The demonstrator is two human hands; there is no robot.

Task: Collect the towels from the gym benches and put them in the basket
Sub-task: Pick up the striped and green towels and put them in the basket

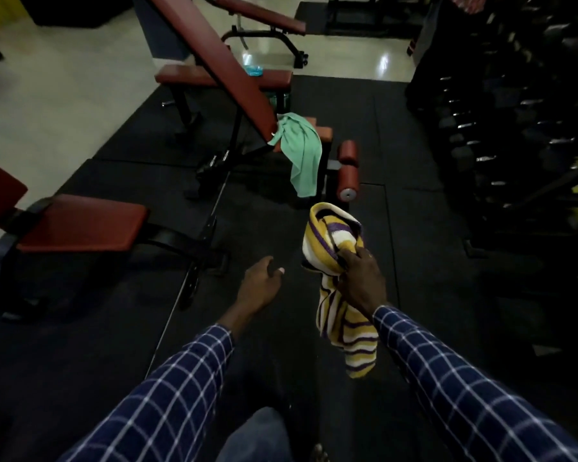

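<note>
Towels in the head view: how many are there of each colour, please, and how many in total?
Yellow, white and purple striped towel, held in the right hand: 1
Green towel, draped over the bench: 1
Blue towel, on a farther bench: 1
Total: 3

The right hand (359, 278) grips a yellow, white and purple striped towel (339, 288), its fingers (349, 256) closed into the bunched cloth, one end standing up above the hand and the other hanging below the checked sleeve (464, 378). The left hand (262, 283) hangs loosely curled and holds nothing, just beside the towel. Ahead, a green towel (302, 151) drapes over the seat of an inclined red bench (221, 61) and hangs down toward the black rubber floor (381, 128). A flat red bench (80, 225) stands at the left. Dumbbell racks (514, 111) line the dim right side.
</note>
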